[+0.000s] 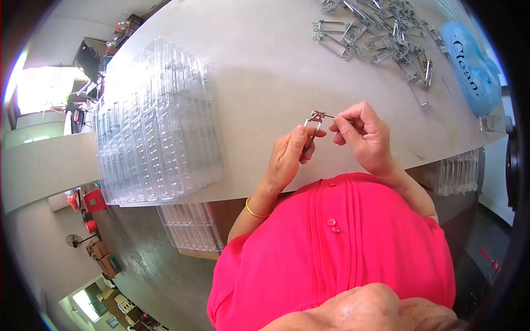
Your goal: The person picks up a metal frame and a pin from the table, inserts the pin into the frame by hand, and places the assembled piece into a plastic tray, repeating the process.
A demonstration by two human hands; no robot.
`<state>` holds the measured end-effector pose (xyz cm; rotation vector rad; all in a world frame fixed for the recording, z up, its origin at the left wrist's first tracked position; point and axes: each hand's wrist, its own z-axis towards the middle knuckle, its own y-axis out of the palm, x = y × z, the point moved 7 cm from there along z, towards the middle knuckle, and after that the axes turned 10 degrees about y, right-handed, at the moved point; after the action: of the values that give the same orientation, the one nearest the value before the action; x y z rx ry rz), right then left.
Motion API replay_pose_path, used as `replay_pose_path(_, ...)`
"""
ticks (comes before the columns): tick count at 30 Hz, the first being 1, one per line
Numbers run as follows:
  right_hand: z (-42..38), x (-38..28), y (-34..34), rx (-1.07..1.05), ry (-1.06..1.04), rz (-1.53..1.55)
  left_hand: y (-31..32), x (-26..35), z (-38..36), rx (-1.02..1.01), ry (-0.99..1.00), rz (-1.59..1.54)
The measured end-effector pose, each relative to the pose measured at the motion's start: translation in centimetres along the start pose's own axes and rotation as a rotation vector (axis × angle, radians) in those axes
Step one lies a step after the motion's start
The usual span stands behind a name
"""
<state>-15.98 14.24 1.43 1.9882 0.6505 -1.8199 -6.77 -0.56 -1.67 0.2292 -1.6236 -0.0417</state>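
My left hand is closed on a small metal bracket assembly, its thumb and fingers gripping the two slim legs below the dark head. My right hand is pinched just to the right of it, on a thin metal rod that reaches to the bracket's head. Whether the rod is joined to the bracket cannot be made out. Both hands are above the table near its front edge. Farther back lies a pile of similar metal bracket assemblies, tangled together.
Stacked clear plastic trays stand on the table at left. At the right edge lies a blue plastic bag marked "Clean", with a small clear block nearby. More clear trays sit below the tabletop.
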Motion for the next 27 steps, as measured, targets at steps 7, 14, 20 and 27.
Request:
replay_pose_path(7, 0.0, 0.8, 0.7, -0.11, 0.28, 0.107, -0.4, 0.3, -0.1, 0.06, 0.273, 0.346)
replay_pose_path(14, -0.1, 1.6, 1.7, -0.32, 0.518, 0.392, 0.6, 1.2, -0.2, 0.037, 0.427, 0.534)
replay_pose_path(20, -0.3, 2.6, 1.2, -0.489, 0.58, 0.447, 0.4, 0.9, -0.1, -0.089, 0.321, 0.619)
replay_pose_path(27, 0.8, 4.0, -1.0, -0.376, 0.545, 0.18, 1.4, 0.9, -0.3, -0.206, 0.423, 0.725)
